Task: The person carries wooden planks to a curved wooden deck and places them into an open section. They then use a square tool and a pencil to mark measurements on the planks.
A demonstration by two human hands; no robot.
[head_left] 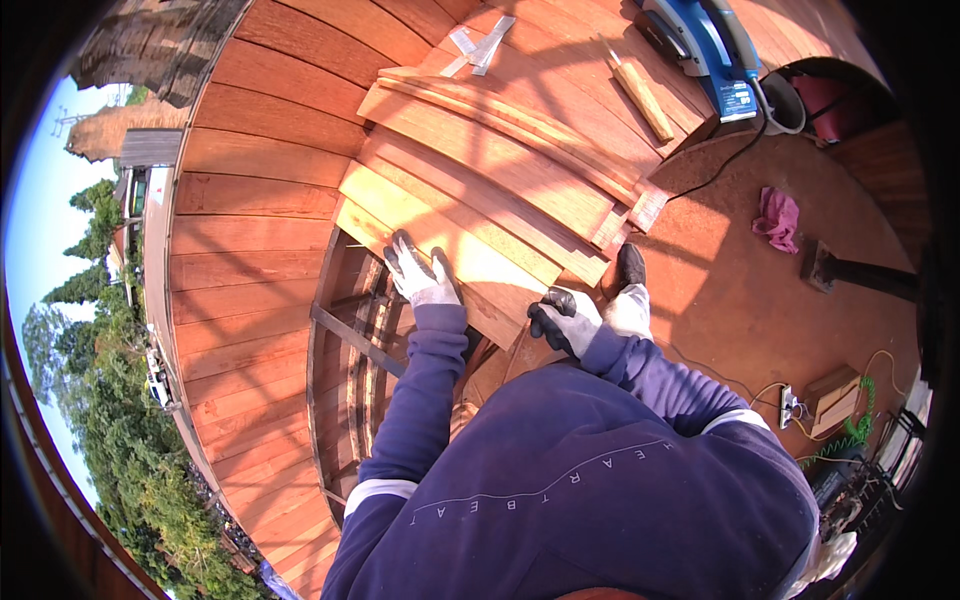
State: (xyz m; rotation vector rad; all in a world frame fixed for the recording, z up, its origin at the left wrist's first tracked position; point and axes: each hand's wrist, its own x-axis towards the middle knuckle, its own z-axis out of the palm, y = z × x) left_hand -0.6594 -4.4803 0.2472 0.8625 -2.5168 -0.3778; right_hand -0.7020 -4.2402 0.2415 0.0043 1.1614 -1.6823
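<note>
My left hand (pixel 424 275), in a white glove with dark fingertips, lies with fingers spread on a pale wooden board (pixel 500 265), near its left edge. Its thumb and fingers point away from me. Beside the near end of that board, my right hand (pixel 570 320) is closed, its gloved fingers curled. Whatever it may hold is hidden. Farther off, more reddish boards (pixel 490 150) lie side by side and partly stacked, running from upper left to lower right. A wooden-handled tool with a thin metal end (pixel 641 100) rests beyond them.
A blue power tool (pixel 715 65) with a dark cord sits at the far right. Pale crossed strips (pixel 480 48) lie at the back. On the brown floor are a pink cloth (pixel 777 220) and a power strip (pixel 789 405). An open frame gap (pixel 350 345) borders the curved planking at left.
</note>
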